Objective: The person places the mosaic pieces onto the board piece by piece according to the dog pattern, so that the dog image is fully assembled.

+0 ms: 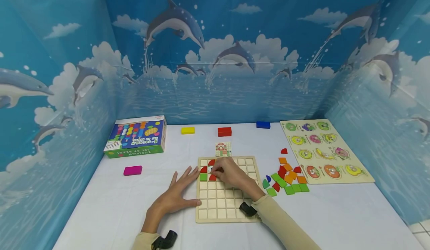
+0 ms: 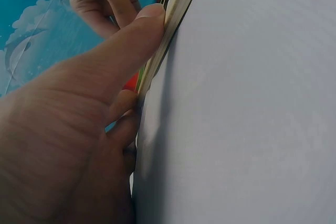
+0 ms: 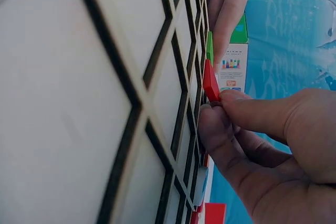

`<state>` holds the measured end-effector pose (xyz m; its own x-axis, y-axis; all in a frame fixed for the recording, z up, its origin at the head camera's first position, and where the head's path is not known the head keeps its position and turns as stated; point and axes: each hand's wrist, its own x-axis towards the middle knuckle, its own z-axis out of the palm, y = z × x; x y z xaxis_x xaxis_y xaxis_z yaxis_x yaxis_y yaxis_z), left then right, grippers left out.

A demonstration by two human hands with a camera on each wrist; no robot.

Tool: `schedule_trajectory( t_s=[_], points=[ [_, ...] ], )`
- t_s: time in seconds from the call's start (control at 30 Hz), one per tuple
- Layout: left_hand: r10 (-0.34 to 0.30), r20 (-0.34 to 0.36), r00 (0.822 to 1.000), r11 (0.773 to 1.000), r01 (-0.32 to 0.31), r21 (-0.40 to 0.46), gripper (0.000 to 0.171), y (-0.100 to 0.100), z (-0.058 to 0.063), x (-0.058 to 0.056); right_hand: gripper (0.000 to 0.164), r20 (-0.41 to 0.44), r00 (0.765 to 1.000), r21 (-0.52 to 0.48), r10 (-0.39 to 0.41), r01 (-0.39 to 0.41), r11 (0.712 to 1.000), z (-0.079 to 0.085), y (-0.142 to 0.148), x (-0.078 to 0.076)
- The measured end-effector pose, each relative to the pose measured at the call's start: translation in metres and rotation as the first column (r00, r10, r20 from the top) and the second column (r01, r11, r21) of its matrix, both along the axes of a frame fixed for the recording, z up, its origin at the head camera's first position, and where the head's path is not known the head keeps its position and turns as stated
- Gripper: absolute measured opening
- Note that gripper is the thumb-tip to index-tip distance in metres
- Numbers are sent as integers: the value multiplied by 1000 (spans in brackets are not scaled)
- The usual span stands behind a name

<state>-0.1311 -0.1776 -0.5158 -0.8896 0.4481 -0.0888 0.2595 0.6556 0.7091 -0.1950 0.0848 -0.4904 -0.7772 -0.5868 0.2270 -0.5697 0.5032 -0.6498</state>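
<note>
Sleeves (image 1: 285, 220), nearest the camera, run up to my two hands at the board (image 1: 212, 203). Right hand (image 1: 231, 172): thumb and finger pinch a red piece (image 3: 211, 81), held tilted over the board's far left cells; whether its edge touches the cell, I cannot tell. Left hand (image 1: 176, 194): fingers spread and released, thumb touching the board's left edge. Two further red pieces and a green square (image 1: 203, 176) sit in cells beside my grip. Card (image 1: 223, 149) noted just beyond the far edge. Loose pieces (image 1: 289, 179) lie scattered to the right, near the fruit board (image 1: 319, 179); box (image 1: 136, 138) stands far left
</note>
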Motion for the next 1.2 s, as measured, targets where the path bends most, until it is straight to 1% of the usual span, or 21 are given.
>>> schedule_trajectory(
  t_s=[0.3, 0.53, 0.83, 0.93, 1.0, 1.1, 1.2],
  points=[
    [-7, 7, 1000, 1000, 7, 7, 100, 0, 0, -1, 8, 17, 1000, -5, 23, -22, 1000, 1, -1, 2],
    [-8, 8, 1000, 1000, 8, 5, 101, 1, 0, -1, 12, 28, 999, -21, 40, -39, 999, 2, -2, 4],
    [-16, -2, 1000, 1000, 16, 9, 100, -1, 0, -1, 12, -13, 999, 39, 33, -33, 999, 7, -3, 5],
    [-17, -4, 1000, 1000, 17, 12, 100, -2, -1, -1, 10, -32, 999, 45, 26, -24, 999, 9, -3, 5],
    [-13, -6, 1000, 1000, 13, 14, 100, -2, -1, -1, 9, -30, 999, 41, 23, -22, 999, 11, -2, 5],
    [-11, -8, 1000, 1000, 11, 12, 100, -2, -1, -1, 7, -9, 1000, 25, 21, -21, 999, 12, 2, 5],
    [-10, -5, 1000, 1000, 10, 6, 101, -2, -1, -1, 9, 19, 1000, -9, 22, -22, 1000, 15, 18, 5]
  ],
)
